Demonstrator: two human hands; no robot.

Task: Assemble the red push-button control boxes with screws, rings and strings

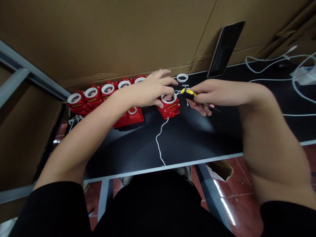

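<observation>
My left hand (156, 88) is over a red housing (170, 110) with a white ring (174, 100) on top. Its thumb presses the housing's left side, and a finger curls down at the ring, gripping it; the other fingers are spread. A white cord (159, 141) runs from the housing to the front edge of the table. Just to the right, my right hand (203, 95) is closed round a screwdriver (189, 94) with a yellow and black handle. Its thin shaft points away from the housing, to the right.
Several similar red housings (78, 107) with white rings line the back left of the black table (138, 154). A flat red part (130, 121) lies before them. Behind are a loose white ring (182, 78) and a dark-screened device (225, 49) leaning on cardboard. White cables (271, 79) trail right.
</observation>
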